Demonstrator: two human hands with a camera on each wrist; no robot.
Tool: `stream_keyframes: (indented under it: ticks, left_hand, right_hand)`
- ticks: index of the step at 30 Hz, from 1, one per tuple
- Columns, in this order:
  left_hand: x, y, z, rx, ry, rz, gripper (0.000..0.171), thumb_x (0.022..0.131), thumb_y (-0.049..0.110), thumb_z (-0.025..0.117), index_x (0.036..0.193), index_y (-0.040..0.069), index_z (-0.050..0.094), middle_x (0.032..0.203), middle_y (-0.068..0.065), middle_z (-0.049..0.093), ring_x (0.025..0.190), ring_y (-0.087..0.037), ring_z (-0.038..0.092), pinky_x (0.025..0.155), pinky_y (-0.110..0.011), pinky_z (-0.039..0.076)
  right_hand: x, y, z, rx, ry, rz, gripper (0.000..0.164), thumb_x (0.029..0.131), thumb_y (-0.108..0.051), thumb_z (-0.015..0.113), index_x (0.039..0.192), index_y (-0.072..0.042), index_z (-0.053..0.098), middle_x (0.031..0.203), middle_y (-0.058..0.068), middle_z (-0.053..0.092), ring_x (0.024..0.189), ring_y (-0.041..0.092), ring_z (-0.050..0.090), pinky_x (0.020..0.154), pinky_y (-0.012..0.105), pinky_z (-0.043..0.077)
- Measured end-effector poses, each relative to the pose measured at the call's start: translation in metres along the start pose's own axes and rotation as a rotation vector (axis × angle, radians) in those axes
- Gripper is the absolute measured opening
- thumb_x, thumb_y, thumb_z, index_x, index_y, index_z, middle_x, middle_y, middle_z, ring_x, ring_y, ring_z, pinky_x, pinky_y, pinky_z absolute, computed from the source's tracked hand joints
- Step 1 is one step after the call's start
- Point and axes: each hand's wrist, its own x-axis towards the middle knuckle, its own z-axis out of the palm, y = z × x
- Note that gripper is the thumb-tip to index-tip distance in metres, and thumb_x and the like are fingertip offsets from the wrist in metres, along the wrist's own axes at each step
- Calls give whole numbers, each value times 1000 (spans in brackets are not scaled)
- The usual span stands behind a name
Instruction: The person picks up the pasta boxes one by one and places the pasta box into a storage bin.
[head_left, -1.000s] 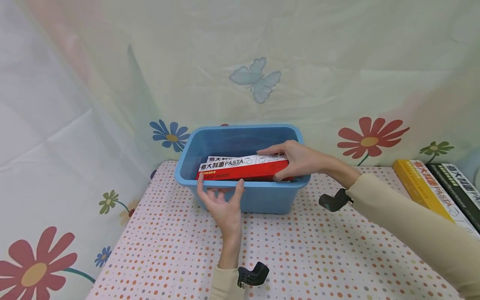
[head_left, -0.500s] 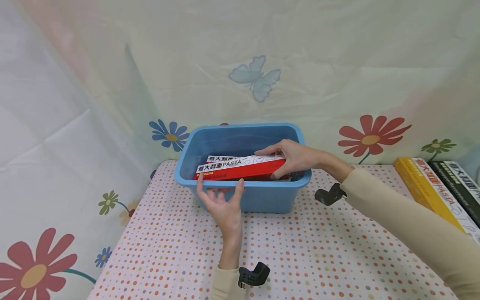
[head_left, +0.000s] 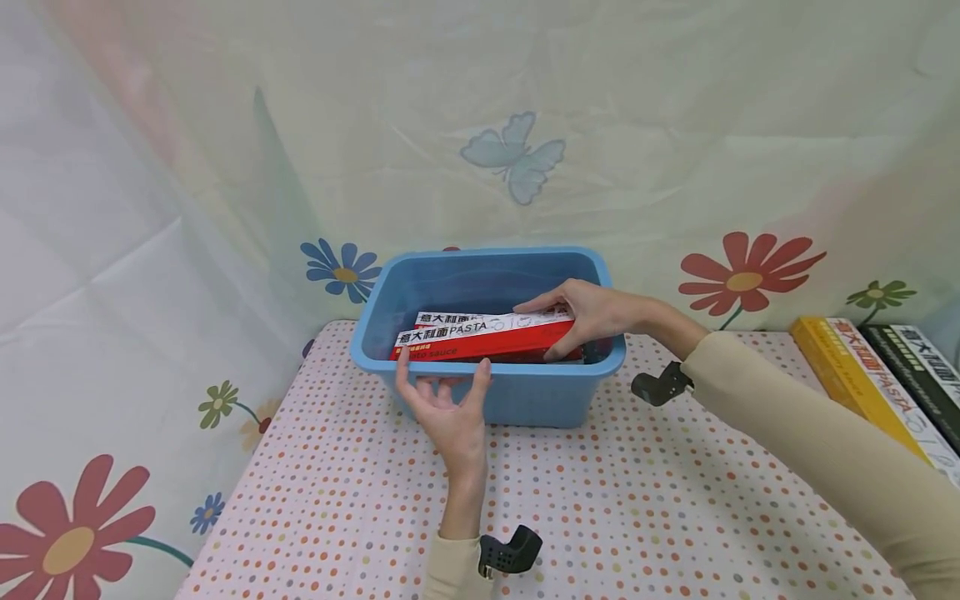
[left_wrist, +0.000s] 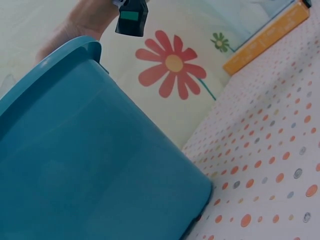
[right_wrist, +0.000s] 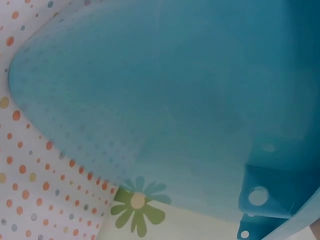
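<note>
A red and white pasta box (head_left: 487, 343) lies tilted in a blue plastic bin (head_left: 540, 398), its right end higher. My right hand (head_left: 596, 317) grips that end from above, fingers behind and thumb on the red front. At the bin's front rim my left hand (head_left: 447, 417) holds on, index finger and thumb reaching up over the edge. A second pasta box (head_left: 442, 318) lies behind the first, mostly hidden. The left wrist view shows the bin's wall (left_wrist: 100, 160) large; the right wrist view has its blue side (right_wrist: 150, 90), but not the box.
To the right, a yellow pasta box (head_left: 847, 383) and a black pasta box (head_left: 918, 367) lie side by side on the dotted tablecloth (head_left: 600, 508). A flowered curtain (head_left: 645, 108) hangs close behind the bin.
The red pasta box has shifted slightly left in the bin with my right hand, showing more of a gap at its right end. My left hand keeps its place on the rim.
</note>
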Motion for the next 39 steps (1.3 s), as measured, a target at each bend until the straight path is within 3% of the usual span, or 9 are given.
stream_keyframes:
  ticks: [12, 22, 39]
  left_hand:
    - [-1, 0, 1, -10, 2, -6, 98, 88, -2, 80, 162, 5, 16, 158, -27, 35, 126, -47, 49, 85, -36, 63]
    - [0, -1, 5, -16, -9, -28, 97, 89, 0, 80, 162, 14, 19, 159, -26, 34, 131, -47, 48, 88, -39, 63]
    - [0, -4, 6, 0, -12, -43, 97, 89, 1, 80, 162, 7, 16, 159, -24, 36, 124, -47, 50, 89, -36, 62]
  right_hand:
    - [1, 1, -1, -32, -13, 1, 75, 84, -19, 87, 149, 1, 56, 148, 20, 58, 131, 34, 54, 101, 47, 53]
    - [-2, 5, -4, -8, -14, 20, 75, 85, -18, 87, 149, 2, 54, 149, 20, 58, 133, 35, 53, 104, 50, 51]
    - [-4, 9, -4, -8, -15, 15, 75, 86, -16, 86, 150, 4, 53, 151, 21, 56, 135, 37, 53, 106, 53, 51]
